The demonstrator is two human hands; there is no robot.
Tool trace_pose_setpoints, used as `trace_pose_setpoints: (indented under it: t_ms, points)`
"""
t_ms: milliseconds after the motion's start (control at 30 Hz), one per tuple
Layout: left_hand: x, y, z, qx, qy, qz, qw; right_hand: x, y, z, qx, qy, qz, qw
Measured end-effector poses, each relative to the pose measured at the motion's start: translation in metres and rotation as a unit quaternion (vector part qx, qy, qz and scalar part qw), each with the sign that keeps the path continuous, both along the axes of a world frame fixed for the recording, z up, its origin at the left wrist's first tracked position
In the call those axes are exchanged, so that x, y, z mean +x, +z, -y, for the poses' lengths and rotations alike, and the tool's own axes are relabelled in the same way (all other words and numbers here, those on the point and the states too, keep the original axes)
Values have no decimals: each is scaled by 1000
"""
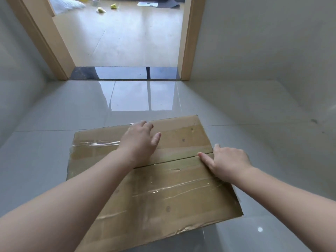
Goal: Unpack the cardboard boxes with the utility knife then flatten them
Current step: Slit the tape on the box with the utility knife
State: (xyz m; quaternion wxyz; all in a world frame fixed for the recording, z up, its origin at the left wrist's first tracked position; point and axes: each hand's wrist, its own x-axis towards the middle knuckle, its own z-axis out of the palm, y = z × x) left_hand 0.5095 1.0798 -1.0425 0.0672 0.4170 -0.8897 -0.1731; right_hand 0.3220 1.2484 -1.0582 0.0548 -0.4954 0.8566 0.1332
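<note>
A brown cardboard box (163, 193) with clear tape across its top lies on the grey tiled floor in front of me. A dark slit runs between its two top flaps. My left hand (140, 140) lies flat on the far flap, fingers spread towards the far edge. My right hand (227, 162) rests at the box's right edge, where the slit ends, thumb on the near flap and fingers bent over the side. No utility knife is in view.
Grey walls close in on both sides. A doorway with a wooden frame (189, 42) and a dark threshold (125, 72) opens ahead onto a beige floor with small yellow items (113, 6), a paper sheet (147, 4) and a white bundle (63, 3).
</note>
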Motion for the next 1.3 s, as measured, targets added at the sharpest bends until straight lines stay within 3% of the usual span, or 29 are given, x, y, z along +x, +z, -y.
trace_pose_setpoints:
  t_ms: [200,467,733,1000,1300]
  points:
    - [-44,9,-17,-35,-74,23,996,-17,10,-14,-18,10,10,1000]
    - [-131,22,-68,-21,-137,-17,990,-91,32,-53,-51,-44,-6,998]
    - [-244,9,-155,-18,-221,-12,975,-223,16,-159,-26,-198,-14,980]
    - [-325,-34,-242,16,-292,16,956,-346,-36,-282,-13,-395,25,918]
    - [-356,-70,-281,43,-319,41,946,-376,-136,-361,-47,-530,135,836]
